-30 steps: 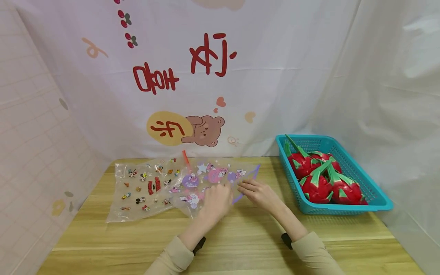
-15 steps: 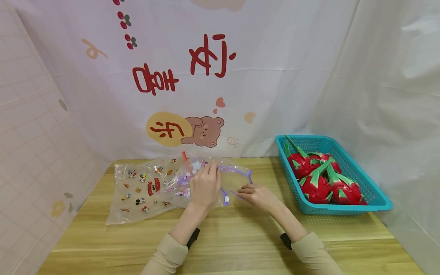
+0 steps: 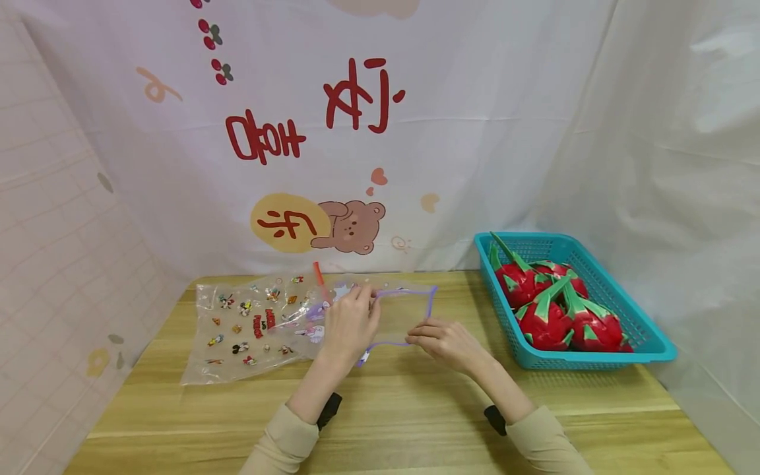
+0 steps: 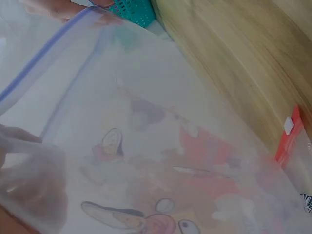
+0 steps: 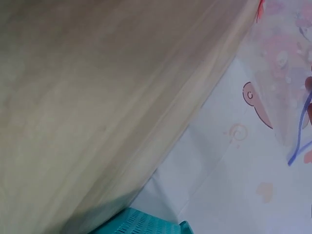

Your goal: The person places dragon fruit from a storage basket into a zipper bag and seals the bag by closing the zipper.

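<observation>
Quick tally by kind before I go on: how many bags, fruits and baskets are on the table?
Zip bags: 2, the purple-edged bag gripped by the left hand and right hand, and the red-zip bag
Dragon fruits: 4, as far as shows
Baskets: 1
Total: 7

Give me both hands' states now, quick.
Left hand: pinching the top edge of the purple-rimmed bag.
Right hand: pinching the bag's near rim, pulling its mouth open.

1. Head view looks forward and down over the table (image 3: 415,409) toward the backdrop.
2. Left wrist view sits close against the clear bag (image 4: 161,146).
3. Right wrist view skims the tabletop; all three views share the bag's purple-edged mouth.
</observation>
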Demonstrator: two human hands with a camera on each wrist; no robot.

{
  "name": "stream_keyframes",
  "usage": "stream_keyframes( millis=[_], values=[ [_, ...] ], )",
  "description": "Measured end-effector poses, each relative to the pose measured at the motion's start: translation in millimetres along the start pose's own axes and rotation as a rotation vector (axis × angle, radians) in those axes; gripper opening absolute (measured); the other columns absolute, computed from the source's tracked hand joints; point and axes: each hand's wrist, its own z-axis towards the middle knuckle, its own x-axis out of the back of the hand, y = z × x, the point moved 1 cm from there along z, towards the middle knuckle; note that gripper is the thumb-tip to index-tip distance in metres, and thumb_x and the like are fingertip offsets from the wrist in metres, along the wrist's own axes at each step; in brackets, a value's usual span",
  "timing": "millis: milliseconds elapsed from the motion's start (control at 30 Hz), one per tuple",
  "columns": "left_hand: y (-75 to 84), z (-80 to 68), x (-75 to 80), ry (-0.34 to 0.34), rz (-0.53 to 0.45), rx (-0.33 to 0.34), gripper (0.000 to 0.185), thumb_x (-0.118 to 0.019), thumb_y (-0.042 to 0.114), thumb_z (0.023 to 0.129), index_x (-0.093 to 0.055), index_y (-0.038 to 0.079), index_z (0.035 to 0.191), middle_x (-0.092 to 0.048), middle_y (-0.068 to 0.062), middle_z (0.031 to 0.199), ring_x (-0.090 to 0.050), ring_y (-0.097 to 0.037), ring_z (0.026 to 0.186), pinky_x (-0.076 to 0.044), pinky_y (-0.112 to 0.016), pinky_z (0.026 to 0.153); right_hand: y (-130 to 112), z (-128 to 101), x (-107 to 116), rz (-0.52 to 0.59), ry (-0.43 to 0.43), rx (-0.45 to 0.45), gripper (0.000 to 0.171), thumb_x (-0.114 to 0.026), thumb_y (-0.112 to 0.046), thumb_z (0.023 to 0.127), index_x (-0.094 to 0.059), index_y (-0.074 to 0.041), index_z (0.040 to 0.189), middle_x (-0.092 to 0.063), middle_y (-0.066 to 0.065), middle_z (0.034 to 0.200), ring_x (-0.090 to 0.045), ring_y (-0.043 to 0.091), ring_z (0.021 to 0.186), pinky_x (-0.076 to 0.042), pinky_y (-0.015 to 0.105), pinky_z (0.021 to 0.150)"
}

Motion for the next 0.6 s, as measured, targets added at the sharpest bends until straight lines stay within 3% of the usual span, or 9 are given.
stream_keyframes(
  millis=[300, 467, 600],
  values=[
    [-11.9, 1.8, 3.4, 0.111, -0.045, 0.0, 0.002, -0.064, 0.004, 0.083, -0.064, 0.002, 0.083, -0.065, -0.006, 0.066, -0.055, -0.013, 0.047, -0.038, -0.017, 0.042, 2, -7, 0, 0.004, -0.034, 0.036, 0.014, -0.065, -0.009, 0.084, -0.074, -0.017, 0.092, -0.073, -0.006, 0.091, -0.067, 0.009, 0.086, -0.055, 0.023, 0.068],
    [-14.7, 2.6, 3.7, 0.087, -0.094, 0.035, 0.004, -0.064, 0.004, 0.082, -0.067, 0.002, 0.085, -0.064, -0.004, 0.063, -0.051, -0.011, 0.047, -0.034, -0.016, 0.041, 3, -9, -1, 0.018, -0.04, 0.013, 0.016, -0.065, -0.008, 0.084, -0.074, -0.017, 0.093, -0.073, -0.006, 0.091, -0.067, 0.009, 0.085, -0.055, 0.023, 0.068],
    [-14.8, 0.8, -1.6, 0.095, -0.116, 0.005, 0.005, -0.063, 0.003, 0.082, -0.067, 0.003, 0.083, -0.062, -0.002, 0.06, -0.048, -0.007, 0.045, -0.03, -0.013, 0.041, 3, -8, -1, 0.036, -0.045, -0.022, 0.018, -0.059, -0.008, 0.087, -0.074, -0.017, 0.093, -0.072, -0.006, 0.091, -0.068, 0.009, 0.086, -0.055, 0.023, 0.069]
  ],
)
